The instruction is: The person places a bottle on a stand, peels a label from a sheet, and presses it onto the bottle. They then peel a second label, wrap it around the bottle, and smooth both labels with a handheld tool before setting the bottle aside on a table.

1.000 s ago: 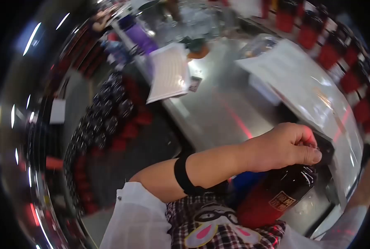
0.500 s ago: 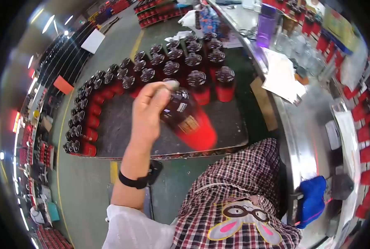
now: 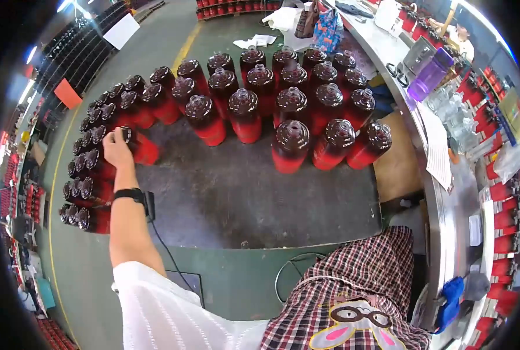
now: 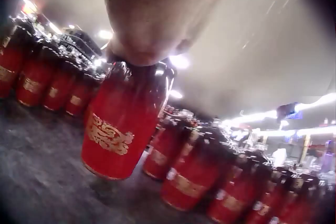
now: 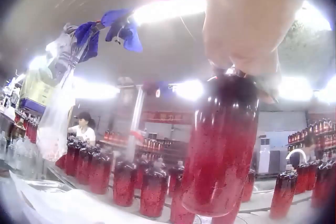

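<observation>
My left hand (image 3: 118,150) reaches out over a dark board and grips a red glass bottle (image 3: 145,150) by its neck. In the left wrist view that bottle (image 4: 119,124) hangs tilted beneath the left hand (image 4: 152,19), its gold lettering facing the camera and its base close over the board. Rows of similar bottles (image 3: 245,119) with dark shoulders stand around it. The right hand (image 5: 247,24) is outside the head view; in the right wrist view its fingers hold another red bottle (image 5: 220,145) by the neck, above a row of bottles.
The dark board (image 3: 260,204) has bottles along its left and far sides. On the right runs a metal counter (image 3: 446,233) with a purple bottle (image 3: 432,74), papers (image 3: 438,149) and a blue cloth (image 3: 450,303). A cable (image 3: 169,254) trails from the left wrist.
The left hand has carried its bottle from over the metal counter, across the board, to the rows on the left. The head view has swung left, and the right arm has left it.
</observation>
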Available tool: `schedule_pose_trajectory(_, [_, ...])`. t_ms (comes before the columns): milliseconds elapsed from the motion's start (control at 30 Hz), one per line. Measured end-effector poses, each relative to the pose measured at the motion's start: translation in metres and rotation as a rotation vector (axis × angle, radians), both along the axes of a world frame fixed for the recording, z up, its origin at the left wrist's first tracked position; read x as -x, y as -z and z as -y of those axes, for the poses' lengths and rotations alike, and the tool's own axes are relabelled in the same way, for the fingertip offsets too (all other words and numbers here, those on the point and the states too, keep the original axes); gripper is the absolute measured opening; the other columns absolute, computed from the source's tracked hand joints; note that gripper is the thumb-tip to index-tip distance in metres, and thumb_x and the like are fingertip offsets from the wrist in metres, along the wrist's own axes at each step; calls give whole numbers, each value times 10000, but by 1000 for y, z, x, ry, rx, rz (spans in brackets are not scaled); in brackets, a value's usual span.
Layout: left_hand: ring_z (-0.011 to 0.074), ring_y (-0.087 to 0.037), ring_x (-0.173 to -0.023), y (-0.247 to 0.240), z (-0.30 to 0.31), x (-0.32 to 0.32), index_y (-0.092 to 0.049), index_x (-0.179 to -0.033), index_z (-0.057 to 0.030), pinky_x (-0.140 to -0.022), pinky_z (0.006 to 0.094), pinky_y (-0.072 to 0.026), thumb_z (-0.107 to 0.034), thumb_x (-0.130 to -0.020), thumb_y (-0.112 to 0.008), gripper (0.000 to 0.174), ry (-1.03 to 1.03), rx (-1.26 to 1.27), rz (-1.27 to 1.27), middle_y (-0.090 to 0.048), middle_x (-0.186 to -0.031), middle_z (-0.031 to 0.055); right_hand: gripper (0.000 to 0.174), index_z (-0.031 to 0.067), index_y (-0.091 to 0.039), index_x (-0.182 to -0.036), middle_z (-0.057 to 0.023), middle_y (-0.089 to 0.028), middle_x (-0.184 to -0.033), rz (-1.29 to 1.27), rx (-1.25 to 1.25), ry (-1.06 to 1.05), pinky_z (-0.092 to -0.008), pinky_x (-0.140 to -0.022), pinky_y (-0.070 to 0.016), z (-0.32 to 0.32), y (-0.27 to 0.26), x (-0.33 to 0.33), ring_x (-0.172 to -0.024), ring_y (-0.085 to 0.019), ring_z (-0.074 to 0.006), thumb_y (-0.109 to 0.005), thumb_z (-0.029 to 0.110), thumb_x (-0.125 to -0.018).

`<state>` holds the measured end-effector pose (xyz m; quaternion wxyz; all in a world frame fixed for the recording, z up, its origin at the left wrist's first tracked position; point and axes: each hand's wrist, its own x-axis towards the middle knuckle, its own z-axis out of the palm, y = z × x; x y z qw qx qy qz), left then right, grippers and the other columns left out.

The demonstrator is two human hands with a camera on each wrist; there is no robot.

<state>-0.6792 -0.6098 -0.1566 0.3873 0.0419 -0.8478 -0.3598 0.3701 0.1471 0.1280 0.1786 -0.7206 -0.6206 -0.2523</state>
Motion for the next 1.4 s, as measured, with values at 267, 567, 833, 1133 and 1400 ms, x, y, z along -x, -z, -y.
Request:
schedule_pose_trajectory(267, [338, -638, -1032, 15, 35, 77, -656, -1105, -29, -936, 412, -470, -501, -874, -641, 525, -265, -95, 115, -684, -1086, 168, 444, 118, -466, -1381, -115, -530, -1298, 66, -28, -25, -370, -1030, -416, 1, -29, 12, -1195, -528, -268, -490, 353, -1004])
schedule_pose_trajectory(567, [425, -567, -1173, 8, 56, 119, -562, -1238, 65, -1009, 452, -440, -579, -918, -495, 723, -253, 160, 468, -582, -1260, 281, 418, 92, -543, -1331, -120, -596, -1217, 114, -37, -22, -355, -1001, -419, 1, -50, -8, -1140, -561, -259, -472, 352, -1012])
schedule_pose_trajectory(833, [379, -612, -1123, -13, -38, 62, -610, -1275, -74, -934, 539, -481, -487, -888, -601, 566, -449, 187, 207, -619, -1271, 179, 419, 69, -611, -1286, -124, -655, -1145, 445, -134, -283, -342, -974, -422, -57, -67, -93, -1090, -590, -250, -456, 352, -1018])
schedule_pose_trajectory(1133, [277, -479, -1299, -147, -367, -239, -472, -1344, 81, -1136, 428, -337, -165, -1040, -415, 396, 1387, -343, -60, -492, -1413, 190, 315, 42, -681, -1079, 9, -635, -917, -351, -67, -452, -244, -814, -430, 94, -45, 90, -874, -549, -83, -624, 328, -958])
schedule_pose_trajectory(1400, [271, -446, -1312, -184, -588, -557, -304, -1466, 29, -1111, 425, -355, -263, -872, -720, 781, 2808, -250, 961, -425, -1425, 186, 310, 27, -668, -1076, -23, -655, -1040, -1069, 380, -723, -270, -906, -447, 145, 0, 170, -1003, -583, -111, -578, 308, -981])
